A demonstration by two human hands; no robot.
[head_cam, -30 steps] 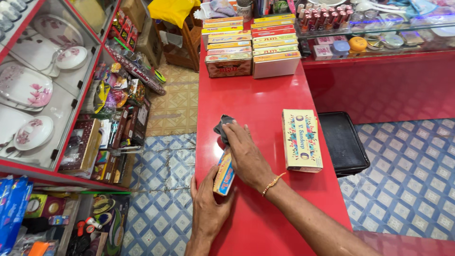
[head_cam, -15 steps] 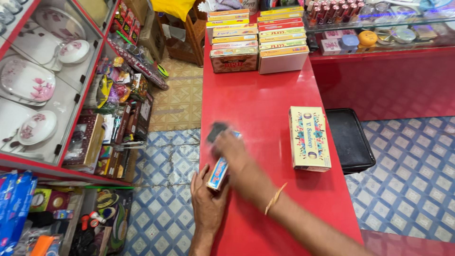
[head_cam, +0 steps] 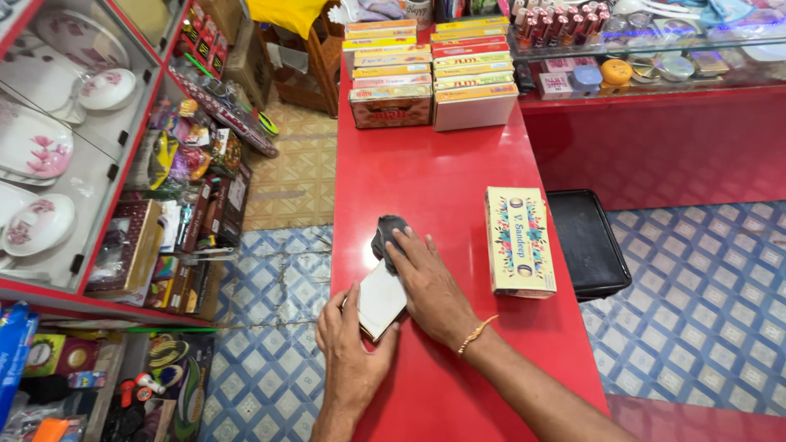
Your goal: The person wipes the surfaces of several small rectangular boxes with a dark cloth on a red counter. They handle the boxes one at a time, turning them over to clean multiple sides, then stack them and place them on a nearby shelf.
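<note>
A small flat box point(head_cam: 380, 299) with a pale face lies tilted on the red counter point(head_cam: 442, 180) near its left edge. My left hand point(head_cam: 350, 360) grips the box's near end from below. My right hand point(head_cam: 427, 282) rests over the box's far end, its fingers pressing a dark grey cloth point(head_cam: 386, 236) against the box and the counter. A thin gold bangle circles my right wrist.
A yellow flowered box point(head_cam: 519, 241) lies to the right of my hands. Stacked boxes point(head_cam: 430, 74) stand at the counter's far end. A black tray point(head_cam: 588, 241) sits beside the counter. Shelves of plates point(head_cam: 37, 147) and packaged goods point(head_cam: 176, 213) line the left.
The small box has been turned from standing on edge, coloured side showing, to lying flatter with its pale face up. My right hand and the cloth have slid along it.
</note>
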